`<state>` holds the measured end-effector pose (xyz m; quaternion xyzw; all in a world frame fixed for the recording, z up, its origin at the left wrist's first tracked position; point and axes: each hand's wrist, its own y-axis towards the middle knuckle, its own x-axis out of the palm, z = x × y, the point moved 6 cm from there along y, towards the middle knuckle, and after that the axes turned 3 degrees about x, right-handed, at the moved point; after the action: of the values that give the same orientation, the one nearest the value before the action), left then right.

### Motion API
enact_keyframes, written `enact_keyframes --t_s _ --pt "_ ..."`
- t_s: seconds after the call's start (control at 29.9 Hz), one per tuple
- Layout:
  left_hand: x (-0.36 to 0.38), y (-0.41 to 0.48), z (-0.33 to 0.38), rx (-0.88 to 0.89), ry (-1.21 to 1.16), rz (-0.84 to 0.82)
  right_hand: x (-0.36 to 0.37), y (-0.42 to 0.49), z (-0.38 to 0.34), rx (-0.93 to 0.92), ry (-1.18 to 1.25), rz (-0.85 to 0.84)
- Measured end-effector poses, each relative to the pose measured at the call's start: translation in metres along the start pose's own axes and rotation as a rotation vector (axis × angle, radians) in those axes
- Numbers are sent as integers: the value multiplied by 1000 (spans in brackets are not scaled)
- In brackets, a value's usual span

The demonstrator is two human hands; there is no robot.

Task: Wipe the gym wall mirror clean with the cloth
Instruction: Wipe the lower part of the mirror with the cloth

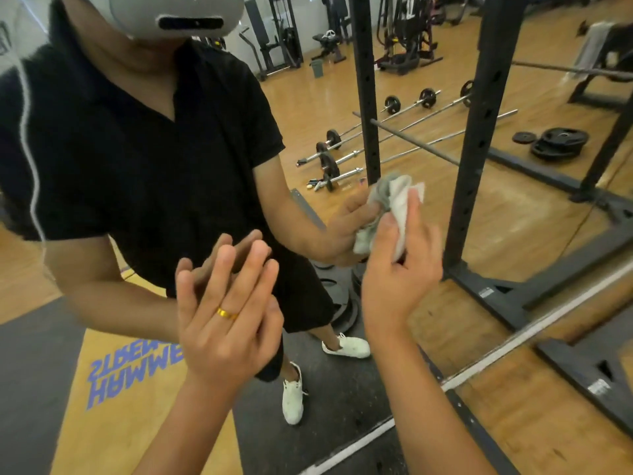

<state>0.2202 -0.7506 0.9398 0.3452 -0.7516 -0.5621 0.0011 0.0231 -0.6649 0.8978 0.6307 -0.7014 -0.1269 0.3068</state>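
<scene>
Cloth (400, 204), white and grey, is crumpled into a soft wad. The fingers (413, 217) and thumb of the right hand (397, 275) pinch it and appear to hold it against the mirror (291, 108).

The left hand (226, 303) holds nothing. Its fingers are straight and lie flat on the glass, meeting their own reflection; it wears a gold ring (226, 313).

Recommendation: open the wad into a flatter pad so more fabric meets the glass, and work in overlapping strokes with even pressure. The bracing palm is likely to leave prints, so finish over that patch.

Materials: the glass is hard, smooth and flat. The cloth looks limp and absorbent. The glass reflects a matte black steel rack (479, 132) with punched holes and a glossy wooden floor (513, 217).
</scene>
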Motion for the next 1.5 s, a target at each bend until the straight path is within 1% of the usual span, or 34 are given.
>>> enact_keyframes --t_s 0.1,0.13,0.17,0.2,0.3,0.33,0.37,0.43,0.5,0.53,0.6,0.64,0.7,0.8,0.84,0.87,0.97,1.0,1.07,1.14,1.24,1.3,1.34,1.4,1.5 --pt "0 -1 0 -12 31 -20 1 -11 -7 -300 -63 -200" --pt "1 -2 0 -12 42 -21 -2 -4 0 -371 -110 -222" --pt "2 -3 1 -10 51 -18 -8 7 12 -380 -147 -210" --pt "3 -3 1 -9 56 -16 -15 20 26 -326 -173 -169" --pt "3 -1 0 -13 61 -5 -32 48 56 -31 -138 -30" --pt "2 1 1 -9 60 -2 -32 49 54 2 -114 -9" --pt "3 2 2 -7 57 -4 -28 47 48 -4 -88 -15" --pt "3 3 1 -22 54 -16 -15 35 26 -113 -26 -121" --pt "3 3 -1 -34 58 -13 -4 25 5 -322 -2 -254" --pt "3 3 -2 -41 64 -16 -1 26 1 -419 -22 -294" --pt "3 2 -1 -46 68 -12 -2 41 6 -539 -90 -283" --pt "2 2 0 -40 65 -12 -6 53 13 -532 -117 -240" --pt "1 4 0 -70 78 -77 -13 75 27 -390 -119 -147" --pt "3 10 -2 -199 88 -309 -18 84 34 -167 -74 -54" --pt "6 12 4 -199 69 -335 -18 82 35 -135 -68 -48" --pt "10 17 14 -165 32 -315 -17 81 34 -123 -60 -53" --pt "25 39 52 -8 -171 -82 -17 81 34 -122 -45 -90" --pt "32 50 60 15 -221 -42 -18 82 35 -123 -45 -97" --pt "47 75 76 32 -259 -21 -20 84 34 -154 -49 -119" --pt "66 96 91 11 -264 -47 -22 86 34 -216 -60 -149" --pt "91 106 104 -40 -123 -96 -26 95 39 -348 -92 -223" --pt "98 104 108 -37 -29 -71 -31 107 49 -396 -135 -258" --pt "100 103 107 -38 -19 -58 -35 116 57 -382 -156 -259" --pt "100 103 107 -29 -2 -32 -44 138 71 -282 -167 -229" --pt "100 102 108 -35 23 -11 -47 148 77 -17 -98 -123"
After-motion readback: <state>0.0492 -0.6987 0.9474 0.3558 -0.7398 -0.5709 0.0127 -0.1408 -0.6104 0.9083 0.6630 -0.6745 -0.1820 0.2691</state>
